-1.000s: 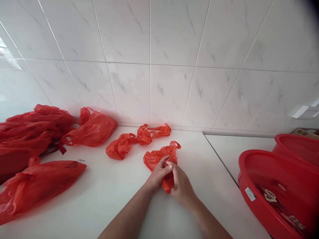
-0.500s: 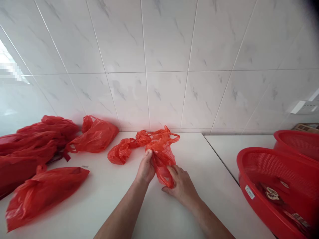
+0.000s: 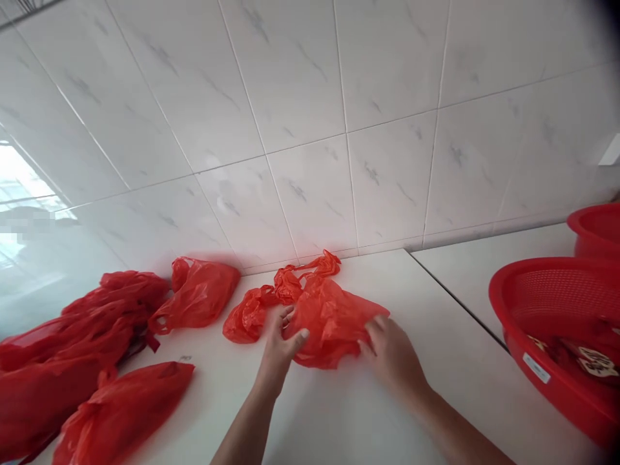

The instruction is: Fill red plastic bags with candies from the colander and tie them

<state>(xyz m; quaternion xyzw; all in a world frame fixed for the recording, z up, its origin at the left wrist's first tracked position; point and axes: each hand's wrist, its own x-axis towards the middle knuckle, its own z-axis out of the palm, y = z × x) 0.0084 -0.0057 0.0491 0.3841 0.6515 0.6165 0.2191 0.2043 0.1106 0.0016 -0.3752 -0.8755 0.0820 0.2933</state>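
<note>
Far off to the left of your grip, a heap of red bags (image 3: pixel 72 329) lies on the white surface (image 3: pixel 339 420), with one long filled bag (image 3: pixel 121 413) nearer you and a puffed bag (image 3: pixel 201 294) near the tiled wall. Closer in, a crumpled bag (image 3: pixel 249 313) sits just left of your left hand (image 3: pixel 278 345), and a twisted one (image 3: pixel 303 274) lies just beyond it. Your left hand pinches the left edge of the red plastic bag (image 3: pixel 334 323), thumb on top, fingers partly curled around the film. The bag lies spread on the surface between your two grips. Your right hand (image 3: pixel 394 352) rests on its right edge, fingers bent onto the plastic; whether it clasps or only presses, you cannot tell. Well to the right sit a red basket (image 3: pixel 542 361) and a second red basket (image 3: pixel 598 229) behind it.
</note>
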